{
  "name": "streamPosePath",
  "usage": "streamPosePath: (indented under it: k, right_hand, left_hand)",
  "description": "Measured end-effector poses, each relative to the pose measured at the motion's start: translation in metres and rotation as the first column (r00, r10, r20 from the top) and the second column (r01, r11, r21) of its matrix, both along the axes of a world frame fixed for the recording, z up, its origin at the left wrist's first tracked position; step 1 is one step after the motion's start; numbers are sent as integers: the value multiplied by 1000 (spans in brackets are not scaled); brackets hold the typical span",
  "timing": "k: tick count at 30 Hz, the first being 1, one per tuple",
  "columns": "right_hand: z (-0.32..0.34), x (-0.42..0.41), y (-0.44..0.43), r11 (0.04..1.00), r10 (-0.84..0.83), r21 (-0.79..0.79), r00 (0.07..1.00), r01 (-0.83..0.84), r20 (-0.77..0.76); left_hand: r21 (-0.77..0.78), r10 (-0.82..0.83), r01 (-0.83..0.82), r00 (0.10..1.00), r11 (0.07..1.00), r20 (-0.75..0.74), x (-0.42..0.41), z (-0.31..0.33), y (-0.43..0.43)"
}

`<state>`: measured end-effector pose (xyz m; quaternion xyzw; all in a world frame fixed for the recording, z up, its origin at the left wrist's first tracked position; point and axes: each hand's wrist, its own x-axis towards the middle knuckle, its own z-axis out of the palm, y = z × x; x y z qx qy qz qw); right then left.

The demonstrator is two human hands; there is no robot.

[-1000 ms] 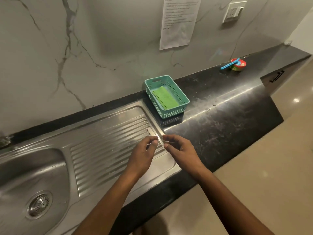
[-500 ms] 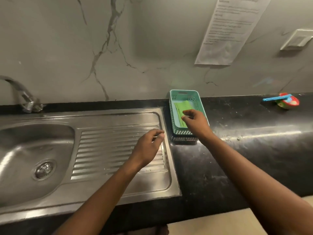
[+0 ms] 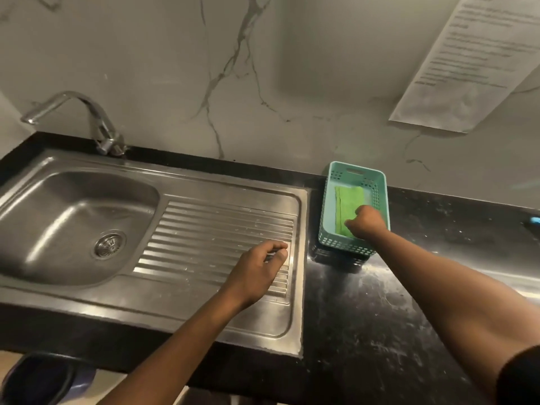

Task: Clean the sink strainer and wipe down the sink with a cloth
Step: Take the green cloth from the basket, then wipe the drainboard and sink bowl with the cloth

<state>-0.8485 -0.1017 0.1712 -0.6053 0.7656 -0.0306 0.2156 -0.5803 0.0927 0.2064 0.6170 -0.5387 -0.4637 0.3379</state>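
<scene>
The steel sink [image 3: 58, 206] lies at the left with its round strainer [image 3: 109, 244] seated in the drain. A folded green cloth [image 3: 349, 200] rests flat in a teal plastic basket [image 3: 355, 171] just right of the drainboard [image 3: 222, 223]. My right hand [image 3: 366, 223] reaches into the basket, fingers curled down onto the near end of the cloth. My left hand [image 3: 257, 268] hovers over the right part of the drainboard, fingers loosely closed with nothing in them.
A chrome tap [image 3: 96, 121] stands behind the basin. The black counter [image 3: 365, 317] stretches right of the sink, with a blue object [image 3: 535, 220] at the frame's edge. A printed sheet [image 3: 473, 59] hangs on the marble wall. A dark round object [image 3: 38, 378] sits below the counter edge.
My right hand left the spot beside my left hand and went into the basket, onto the green cloth. My view swung left, bringing the basin and tap in. The left hand stayed over the drainboard.
</scene>
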Motion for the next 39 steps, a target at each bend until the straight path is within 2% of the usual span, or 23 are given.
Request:
streamPosePath:
  k: [5,10,13,17,21,23,25,27,29,32,36,39]
  right_hand:
    - [-10,-4,-7,998,-24,64,999,26,-37]
    - [-12,0,-14,999,-21,41,995,25,-99]
    - [-12,-2,-20,999,-48,14,996,49,-70]
    - [1,-4,-25,984,-155,-70,979,166,134]
    - [34,6,-22,891,-257,-247,871,382,419]
    - [55,13,-18,859,-203,-285,794,426,573]
    - [75,23,-9,877,-105,-259,688,405,718]
    - [89,37,2,898,-14,-271,639,346,769]
    - [94,57,17,892,109,-387,718,235,687]
    - [77,94,47,845,341,-525,863,-107,374]
    - [27,142,90,832,489,-339,869,-438,78]
    - [-2,167,115,849,510,-172,860,-499,26]
  left_hand:
    - [21,56,-56,998,998,-6,5,-5,1]
    - [38,76,-76,997,996,-10,9,-9,3]
    - [39,90,-90,996,995,2,14,-9,2]
    - [43,100,-99,995,994,-3,20,-6,-1]
    - [37,93,-93,995,995,-16,24,0,-4]
    - [38,96,-95,995,995,-30,27,2,-5]
    - [38,101,-100,994,994,-41,31,4,-7]
    - [33,110,-108,993,994,-43,36,6,-10]
    - [29,114,-113,993,993,-41,42,6,-11]
    - [36,106,-104,994,994,-41,55,4,-11]
    - [39,103,-101,994,994,-49,78,-2,-9]
    - [42,86,-84,995,996,-56,103,-9,-8]
